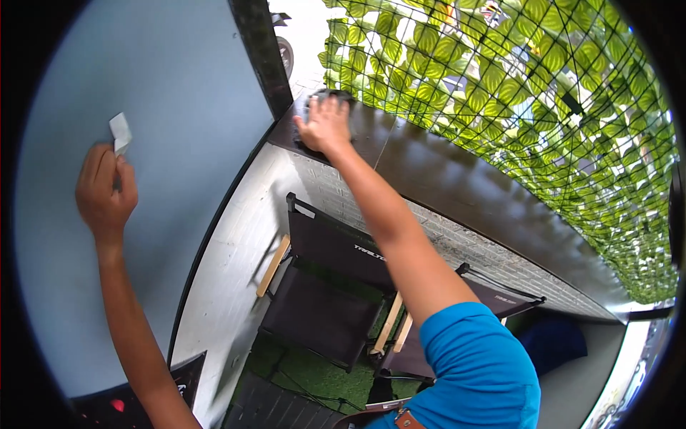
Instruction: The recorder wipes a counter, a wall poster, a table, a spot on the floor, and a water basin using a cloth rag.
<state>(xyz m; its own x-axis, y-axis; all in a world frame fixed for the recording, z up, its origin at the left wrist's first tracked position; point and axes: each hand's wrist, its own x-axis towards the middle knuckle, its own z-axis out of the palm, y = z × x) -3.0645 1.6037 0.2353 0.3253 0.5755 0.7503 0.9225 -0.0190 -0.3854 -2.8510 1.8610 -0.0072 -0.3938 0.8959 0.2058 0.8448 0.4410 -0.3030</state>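
My left hand (107, 187) pinches a small folded white slip (120, 130), perhaps paper, between thumb and fingers. It is raised in front of a smooth blue-grey panel (177, 107). My right arm reaches out to the far left end of a dark brown, glossy ledge (450, 171). There my right hand (328, 124) lies flat with fingers spread, pressing on a dark grey cloth (343, 96). Most of that cloth is hidden under the palm, and the hand is slightly blurred.
Black netting with green leaves (482, 69) rises behind the ledge. Below, a dark folding chair (321, 305) with wooden armrests stands on green artificial turf (268, 354) against a white brick wall (332, 185). A second folding chair (493, 295) is partly behind my arm. A dark-blue item (554, 343) lies right.
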